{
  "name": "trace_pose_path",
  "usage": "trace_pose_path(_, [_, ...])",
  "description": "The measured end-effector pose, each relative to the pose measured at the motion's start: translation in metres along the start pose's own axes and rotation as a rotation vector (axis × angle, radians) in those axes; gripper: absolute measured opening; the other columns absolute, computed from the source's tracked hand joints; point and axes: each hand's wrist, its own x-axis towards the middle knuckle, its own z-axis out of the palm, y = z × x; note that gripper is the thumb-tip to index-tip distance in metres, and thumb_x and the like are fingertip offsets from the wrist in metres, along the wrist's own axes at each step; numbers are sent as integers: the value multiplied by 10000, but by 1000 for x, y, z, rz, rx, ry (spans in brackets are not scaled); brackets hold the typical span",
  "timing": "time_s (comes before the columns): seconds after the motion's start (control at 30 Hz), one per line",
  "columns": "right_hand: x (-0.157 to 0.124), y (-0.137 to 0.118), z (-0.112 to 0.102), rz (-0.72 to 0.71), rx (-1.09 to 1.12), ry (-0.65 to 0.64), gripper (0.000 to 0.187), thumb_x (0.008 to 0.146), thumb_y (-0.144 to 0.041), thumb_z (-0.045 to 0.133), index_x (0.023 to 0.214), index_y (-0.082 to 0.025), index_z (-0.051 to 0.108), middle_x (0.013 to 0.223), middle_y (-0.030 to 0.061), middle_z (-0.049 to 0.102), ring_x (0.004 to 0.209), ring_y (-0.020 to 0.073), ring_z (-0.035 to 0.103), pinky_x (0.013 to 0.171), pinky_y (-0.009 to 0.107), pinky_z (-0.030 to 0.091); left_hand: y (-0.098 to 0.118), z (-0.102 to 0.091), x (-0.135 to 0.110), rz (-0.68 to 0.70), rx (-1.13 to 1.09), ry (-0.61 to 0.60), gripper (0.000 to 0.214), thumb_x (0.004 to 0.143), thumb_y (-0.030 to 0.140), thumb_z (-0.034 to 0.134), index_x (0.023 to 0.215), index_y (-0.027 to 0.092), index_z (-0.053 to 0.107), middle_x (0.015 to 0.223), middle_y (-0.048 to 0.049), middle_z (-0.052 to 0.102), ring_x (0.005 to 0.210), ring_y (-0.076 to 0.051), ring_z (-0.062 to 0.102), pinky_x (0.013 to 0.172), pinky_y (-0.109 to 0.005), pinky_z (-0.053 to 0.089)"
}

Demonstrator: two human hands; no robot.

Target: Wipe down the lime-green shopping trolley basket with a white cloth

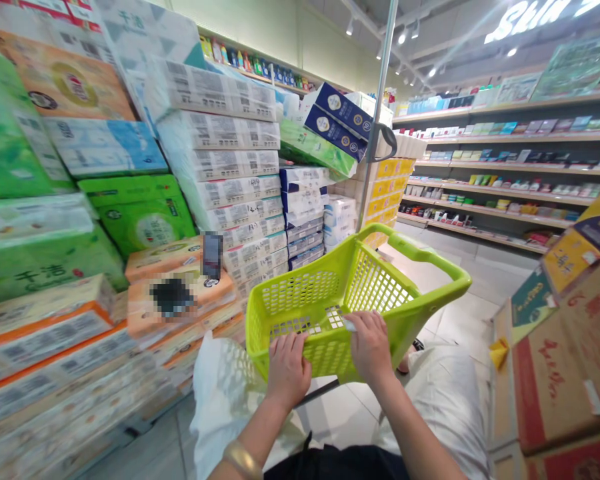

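From my remote seat I have the left hand (289, 368) and right hand (371, 345) with fingers curled over, grasping the near rim of the green cart basket (330, 347), which stands between stacked paper packs (240, 163) at left and cardboard boxes (550, 387) at right.

Setting: shop, probably supermarket type. Evidence: tiered shelves (530, 137) of small packaged goods, upper right; wrapped paper packs (237, 163) stacked high, left to centre; cardboard cartons (555, 380), lower right; lime-green shopping basket (327, 347), centre; ceiling spotlights (402, 38) and large white lettering (535, 20), top right; bottles (245, 61) lined along a ledge, top centre.
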Motion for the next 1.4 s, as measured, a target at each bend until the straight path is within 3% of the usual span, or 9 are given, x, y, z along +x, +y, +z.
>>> trace_pose_path(0.13, [6, 18, -11, 124, -111, 128, 343, 779, -64, 432, 1008, -197, 651, 1007, 66, 615, 1026, 225, 505, 1073, 448, 297, 3, 1, -1, -17, 7, 11, 397, 719, 97, 493, 1098, 198, 552, 955, -61, 597, 967, -252, 522, 910, -406, 365])
trace_pose_path(0.37, [-6, -17, 13, -91, 66, -79, 414, 734, -11, 427, 1013, -225, 646, 980, 44, 627, 1008, 196, 527, 1083, 394, 298, 1, 3, -2, -6, 5, 23, 405, 717, 95, 490, 1103, 203, 550, 980, -67, 607, 978, -253, 530, 912, -406, 369])
trace_pose_path(0.6, [4, 23, -12, 122, -94, 131, 351, 787, -70, 423, 1020, -199, 652, 1025, 67, 612, 1040, 225, 507, 1085, 463, 285, 5, 2, -4, -15, 13, 34, 398, 716, 102, 501, 1100, 190, 556, 967, -60, 605, 974, -249, 522, 923, -401, 366])
trace_pose_path(0.87, [-8, -25, 16, -76, 55, -77, 393, 736, -10, 445, 1002, -220, 645, 968, 40, 631, 997, 193, 532, 1080, 379, 298, 4, 2, -4, -13, 12, 17, 409, 706, 107, 502, 1099, 205, 555, 982, -62, 613, 966, -246, 535, 911, -401, 373])
trace_pose_path(1.1, [4, 25, -13, 128, -117, 156, 350, 791, -79, 424, 1024, -209, 651, 1028, 68, 605, 1052, 232, 504, 1081, 469, 288, 6, 2, -6, -25, -2, 34, 397, 710, 105, 489, 1086, 216, 551, 977, -61, 612, 975, -257, 532, 928, -411, 361])
trace_pose_path(1.2, [0, 12, -7, 115, -94, 122, 355, 784, -64, 418, 1020, -200, 646, 1009, 70, 608, 1034, 229, 508, 1081, 466, 286, 6, 2, -6, -26, -4, 42, 396, 712, 107, 490, 1090, 210, 550, 979, -65, 612, 973, -257, 533, 927, -413, 361])
trace_pose_path(1.33, [-9, -20, 11, -57, 64, -33, 382, 771, -22, 408, 1009, -212, 640, 972, 48, 625, 1005, 200, 527, 1091, 406, 289, 6, 1, -6, -17, 4, 43, 411, 702, 95, 490, 1094, 203, 552, 974, -63, 612, 974, -250, 534, 925, -403, 366])
trace_pose_path(1.4, [-9, -19, 11, -66, 77, -37, 384, 773, -20, 410, 1014, -212, 638, 976, 46, 628, 1013, 197, 528, 1096, 403, 284, 5, 0, -6, -10, 8, 37, 413, 703, 94, 489, 1097, 203, 552, 974, -59, 612, 973, -246, 535, 926, -397, 368])
